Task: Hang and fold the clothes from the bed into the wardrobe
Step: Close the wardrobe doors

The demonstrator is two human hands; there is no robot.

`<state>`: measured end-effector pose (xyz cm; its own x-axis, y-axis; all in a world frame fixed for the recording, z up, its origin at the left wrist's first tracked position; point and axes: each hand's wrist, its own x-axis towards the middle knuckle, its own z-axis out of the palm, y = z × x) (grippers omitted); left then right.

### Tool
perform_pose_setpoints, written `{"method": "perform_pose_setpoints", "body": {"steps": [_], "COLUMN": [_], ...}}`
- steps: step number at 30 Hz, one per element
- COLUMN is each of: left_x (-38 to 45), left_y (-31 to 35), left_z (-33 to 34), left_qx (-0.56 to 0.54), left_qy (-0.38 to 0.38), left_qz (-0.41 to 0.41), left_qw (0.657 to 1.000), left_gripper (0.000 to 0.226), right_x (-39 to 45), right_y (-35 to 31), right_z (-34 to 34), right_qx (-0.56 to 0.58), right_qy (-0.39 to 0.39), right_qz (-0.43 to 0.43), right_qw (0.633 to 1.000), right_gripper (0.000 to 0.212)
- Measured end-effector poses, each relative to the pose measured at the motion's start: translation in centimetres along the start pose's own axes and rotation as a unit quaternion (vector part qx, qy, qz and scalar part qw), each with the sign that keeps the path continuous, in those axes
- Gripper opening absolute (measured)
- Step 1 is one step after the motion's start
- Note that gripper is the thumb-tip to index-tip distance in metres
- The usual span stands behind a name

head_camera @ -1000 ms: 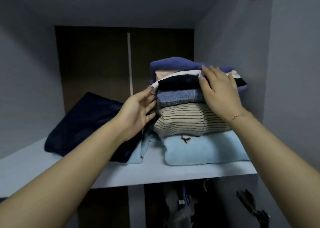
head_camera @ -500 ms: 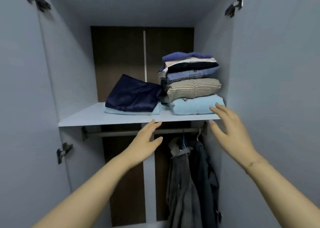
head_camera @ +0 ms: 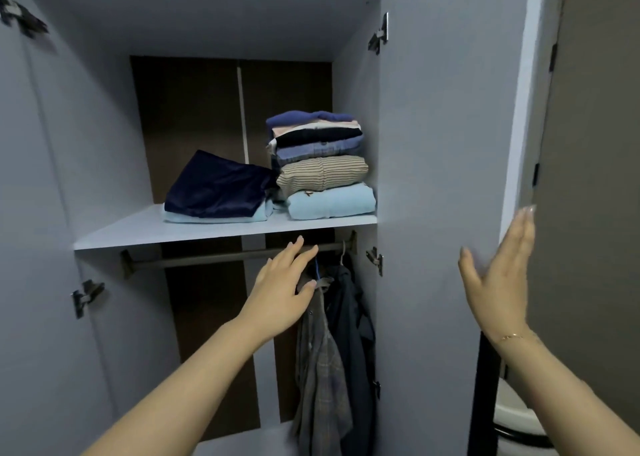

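The wardrobe (head_camera: 433, 144) is a plain box of smooth, matte pale-grey board with a dark brown back panel split by a thin light strip, and small metal hinges on both side walls. Its flat shelf (head_camera: 138, 228) carries the folded clothes: on the right a neat stack (head_camera: 320, 164) of soft rounded bundles — a light-blue knit at the bottom, a beige piece with fine dark stripes above it, then denim blue, black, pale pink and a purple-blue top layer. Just left of it a navy garment (head_camera: 218, 189) with a slight sheen lies tilted over another light-blue fold, its right edge touching the stack. Under the shelf runs a dull metal rail (head_camera: 207, 260), and from its right end hang a faded grey-brown checked shirt (head_camera: 320, 362) and a darker jacket (head_camera: 353, 334); their hangers are mostly hidden, only a blue hook and a wire hook showing. The left hand (head_camera: 280, 289) is empty, fingers loosely spread, in front of the rail and hanging shirt. The right hand (head_camera: 498, 279) is also empty, flat and open, fingers together, near the edge of the open right door. A brown door (head_camera: 595, 178) stands at far right; a black frame low down is cut off — hard to identify.
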<state>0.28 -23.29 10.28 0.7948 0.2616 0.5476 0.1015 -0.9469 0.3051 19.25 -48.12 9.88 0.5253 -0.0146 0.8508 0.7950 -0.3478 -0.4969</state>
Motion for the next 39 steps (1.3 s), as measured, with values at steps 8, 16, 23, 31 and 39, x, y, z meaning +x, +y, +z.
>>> {"method": "perform_pose_setpoints", "body": {"steps": [8,16,23,31,39], "left_x": [0.0,-3.9,-12.8,-23.2,-22.5], "left_y": [-0.4,-2.6,-7.0,-13.0,-14.1], "left_z": [1.6,-1.6,-12.4,-22.9,-22.3], "left_qx": [0.003,0.053,0.18,0.229,0.003], "left_qy": [-0.006,0.021,0.163,0.376,0.476], "left_qz": [-0.051,-0.108,-0.181,-0.319,-0.331], "left_qw": [0.999,0.993,0.953,0.839,0.815], "left_gripper": [0.058,0.058,0.057,0.076,0.065], "right_x": [-2.3,-6.4,-9.3,-14.4,-15.5], "right_y": [-1.5,-10.0,-18.8,-31.3,-32.4], "right_z": [2.4,6.8,11.2,15.6,17.2], "right_qx": [0.095,0.118,0.091,0.091,0.085], "right_qy": [-0.009,-0.142,-0.226,-0.311,-0.325], "right_qz": [0.074,-0.002,-0.171,-0.38,-0.387], "right_qw": [0.993,0.983,0.955,0.866,0.859], "right_gripper": [0.044,0.079,0.083,0.066,0.063]}}
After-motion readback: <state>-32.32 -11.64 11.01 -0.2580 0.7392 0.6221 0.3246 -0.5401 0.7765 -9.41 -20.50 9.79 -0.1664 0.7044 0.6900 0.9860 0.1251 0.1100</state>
